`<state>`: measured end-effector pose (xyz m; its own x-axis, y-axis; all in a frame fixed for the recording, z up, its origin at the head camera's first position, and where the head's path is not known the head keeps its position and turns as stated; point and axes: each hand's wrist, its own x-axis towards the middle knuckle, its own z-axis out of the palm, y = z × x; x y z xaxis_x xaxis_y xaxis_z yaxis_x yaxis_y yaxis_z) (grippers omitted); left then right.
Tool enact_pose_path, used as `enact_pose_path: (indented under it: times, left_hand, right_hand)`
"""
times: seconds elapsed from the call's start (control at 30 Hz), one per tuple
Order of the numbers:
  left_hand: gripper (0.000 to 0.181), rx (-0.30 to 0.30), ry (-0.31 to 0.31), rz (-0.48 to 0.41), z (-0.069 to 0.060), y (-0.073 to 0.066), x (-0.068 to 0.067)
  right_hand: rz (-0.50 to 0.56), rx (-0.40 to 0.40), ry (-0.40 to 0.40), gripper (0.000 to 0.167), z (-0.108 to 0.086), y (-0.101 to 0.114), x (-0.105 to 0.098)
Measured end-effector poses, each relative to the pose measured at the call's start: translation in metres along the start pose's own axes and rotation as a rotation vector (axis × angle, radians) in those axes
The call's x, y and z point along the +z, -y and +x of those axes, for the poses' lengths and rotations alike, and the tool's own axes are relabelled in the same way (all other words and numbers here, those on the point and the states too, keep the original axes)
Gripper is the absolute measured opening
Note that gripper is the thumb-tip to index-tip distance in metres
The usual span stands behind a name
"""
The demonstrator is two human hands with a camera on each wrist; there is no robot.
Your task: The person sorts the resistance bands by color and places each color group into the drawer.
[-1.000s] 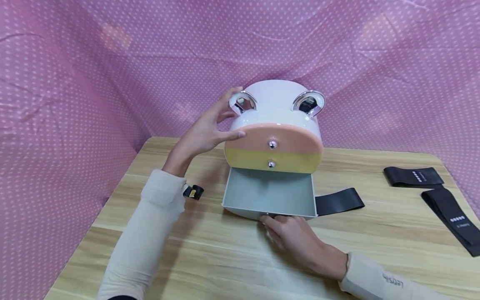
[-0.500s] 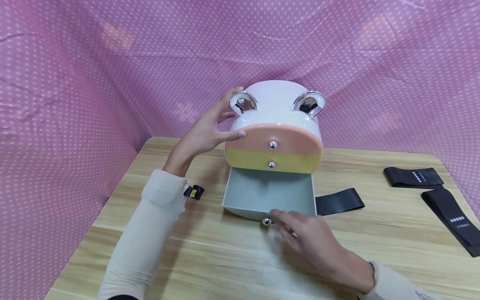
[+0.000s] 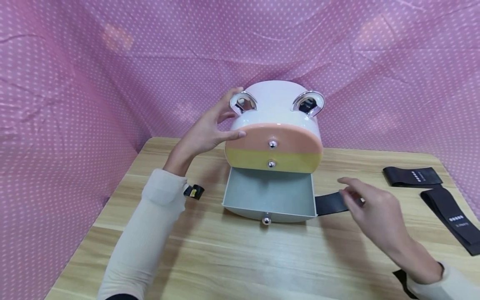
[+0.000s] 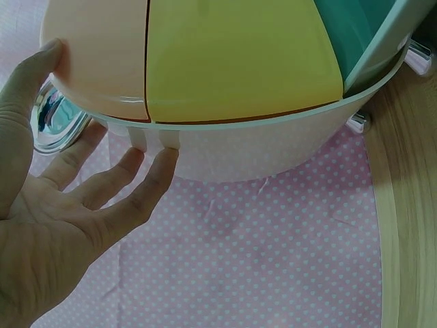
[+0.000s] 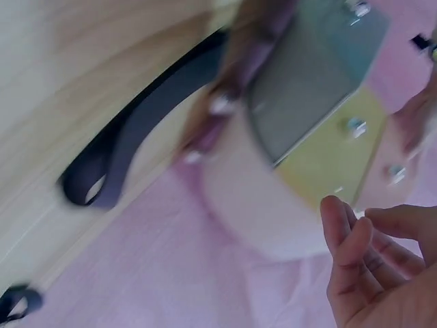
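A white drawer box (image 3: 277,98) with silver ears stands on the table. Its pink top drawer (image 3: 296,137) and yellow middle drawer (image 3: 243,160) are closed; the pale green bottom drawer (image 3: 270,191) is pulled out, nothing visible inside. My left hand (image 3: 204,131) holds the box's left side, thumb on the pink front, fingertips against the white wall (image 4: 232,150). Above the right end of a black resistance band (image 3: 330,204) hovers my right hand (image 3: 378,212), fingers loosely bent, holding nothing. In the right wrist view, a black band (image 5: 136,130) lies apart from that hand.
Two more folded black bands, one farther back (image 3: 412,176) and one nearer (image 3: 451,218), lie at the table's right. A pink dotted cloth (image 3: 195,50) hangs behind and left of the wooden table (image 3: 225,262). The pulled-out drawer's silver knob (image 3: 266,220) juts forward.
My right hand has let go of the bottom drawer's knob and moved right, over the black band. The drawer stays pulled out; my left hand keeps its place.
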<state>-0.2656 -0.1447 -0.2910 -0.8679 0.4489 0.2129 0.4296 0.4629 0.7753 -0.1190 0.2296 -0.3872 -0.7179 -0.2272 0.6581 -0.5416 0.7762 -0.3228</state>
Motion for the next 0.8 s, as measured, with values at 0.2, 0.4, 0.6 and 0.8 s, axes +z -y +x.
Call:
enact_pose_path:
  times: [0.2,0.4,0.6,0.8]
  left_hand:
    - [0.101,-0.002,0.003,-0.001,0.001,0.001,0.000]
    - [0.101,-0.007,-0.006,0.008,0.000,0.001,-0.002]
    - [0.101,0.018,0.002,-0.015,0.001,0.000,-0.002]
    - [0.102,0.016,0.002,-0.017,0.002,0.000,-0.002]
  right_hand:
    - [-0.069,0.134,0.148,0.032,-0.003,-0.048,-0.003]
    - [-0.057,0.208,0.341,0.035,-0.005,-0.083,0.001]
    - [-0.013,0.311,0.496,0.036,-0.006,-0.102,0.009]
    - [0.077,0.411,0.583,0.038,-0.006,-0.115,0.013]
